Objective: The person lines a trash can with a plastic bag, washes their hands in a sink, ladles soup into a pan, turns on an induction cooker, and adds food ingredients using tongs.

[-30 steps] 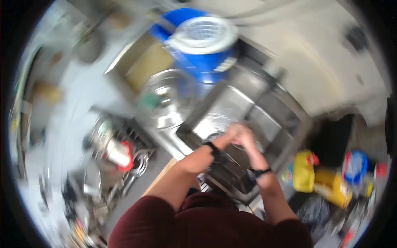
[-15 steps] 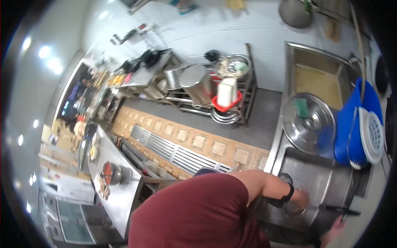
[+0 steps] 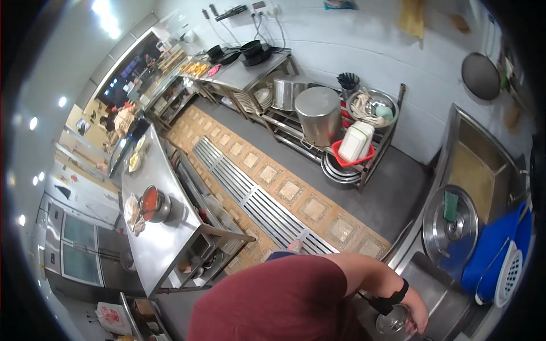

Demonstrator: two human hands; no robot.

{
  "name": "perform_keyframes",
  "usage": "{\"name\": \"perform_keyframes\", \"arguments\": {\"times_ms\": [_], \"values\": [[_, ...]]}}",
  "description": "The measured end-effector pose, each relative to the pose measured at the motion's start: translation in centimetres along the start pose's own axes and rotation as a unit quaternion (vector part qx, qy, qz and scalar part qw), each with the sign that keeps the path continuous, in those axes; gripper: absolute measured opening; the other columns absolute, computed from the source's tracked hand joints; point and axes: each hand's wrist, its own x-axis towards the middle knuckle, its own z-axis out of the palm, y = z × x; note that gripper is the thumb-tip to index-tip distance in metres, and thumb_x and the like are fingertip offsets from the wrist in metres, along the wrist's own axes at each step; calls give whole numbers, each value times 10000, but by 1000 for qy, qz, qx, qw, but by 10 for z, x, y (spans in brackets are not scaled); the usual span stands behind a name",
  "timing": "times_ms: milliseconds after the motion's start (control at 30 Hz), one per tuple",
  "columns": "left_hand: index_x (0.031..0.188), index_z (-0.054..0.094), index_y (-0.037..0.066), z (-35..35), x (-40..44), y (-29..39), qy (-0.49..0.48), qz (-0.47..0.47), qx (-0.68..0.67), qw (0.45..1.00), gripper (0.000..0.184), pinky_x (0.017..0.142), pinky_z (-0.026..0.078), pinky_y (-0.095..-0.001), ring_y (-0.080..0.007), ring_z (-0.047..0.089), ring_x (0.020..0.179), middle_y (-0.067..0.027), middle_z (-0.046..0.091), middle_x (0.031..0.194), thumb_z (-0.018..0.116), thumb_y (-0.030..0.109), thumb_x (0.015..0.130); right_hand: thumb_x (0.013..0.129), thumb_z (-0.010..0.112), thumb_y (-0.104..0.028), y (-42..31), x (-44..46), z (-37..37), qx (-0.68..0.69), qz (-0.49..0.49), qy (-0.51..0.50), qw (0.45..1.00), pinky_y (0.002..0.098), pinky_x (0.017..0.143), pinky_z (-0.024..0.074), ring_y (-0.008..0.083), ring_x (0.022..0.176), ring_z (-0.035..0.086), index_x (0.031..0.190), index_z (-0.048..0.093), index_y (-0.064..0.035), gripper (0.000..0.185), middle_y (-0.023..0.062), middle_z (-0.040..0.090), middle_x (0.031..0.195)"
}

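Swung round to the person's left since half a second ago, the head view now puts the sink (image 3: pixel 418 273) lower and further right, and the right hand, seen earlier at the lower edge, has left the picture.

Patterned tiles (image 3: pixel 289 191) and metal drain grates run diagonally across the floor. Left of them stands a long steel counter (image 3: pixel 170 244), carrying a pot of red contents (image 3: pixel 162 209). At the right, the sink has two basins, the far one holding cloudy yellowish liquid (image 3: pixel 469 173). A blue bucket (image 3: pixel 486 258) with a white perforated insert (image 3: pixel 510 275) stands beside a round steel lid (image 3: pixel 435 241).

Down in the near basin is the left hand (image 3: pixel 418 317), a black band (image 3: pixel 400 292) around its wrist. Its fingers are bent over the rim of a round shiny vessel (image 3: pixel 389 323), just at the bottom edge of view; how firmly they grip cannot be told, nor can the right hand's state. Smallest, a green sponge (image 3: pixel 450 206) lies on the lid.
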Motion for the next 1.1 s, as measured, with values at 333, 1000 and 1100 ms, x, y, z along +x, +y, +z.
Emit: {"name": "perform_keyframes", "arguments": {"times_ms": [333, 1000, 1100], "values": [[785, 653, 64, -18, -445, -119, 217, -355, -40, 909, 301, 648, 476, -432, -335, 590, 774, -148, 624, 799, 527, 329, 715, 791, 562, -226, -86, -96, 333, -207, -123, -534, 810, 346, 817, 419, 234, 912, 542, 1109, 475, 15, 409, 148, 564, 1015], [1073, 541, 11, 448, -864, -24, 561, -685, -416, 205, 477, 817, 427, -406, -339, 517, 984, -199, 553, 1060, 469, 400, 808, 793, 524, -339, -252, -361, 911, -391, -420, -754, 320, 338, 842, 427, 309, 981, 552, 1089, 552, -16, 439, 175, 583, 1038], [1156, 503, 24, 436, -881, -38, 541, -572, -617, -2, 531, 853, 417, -401, -323, 483, 1079, -195, 511, 1163, 473, 425, 809, 796, 497, -370, -279, -420, 993, -382, -490, -747, 236, 370, 878, 402, 320, 1030, 515, 1131, 529, -42, 469, 176, 554, 1091]]}}
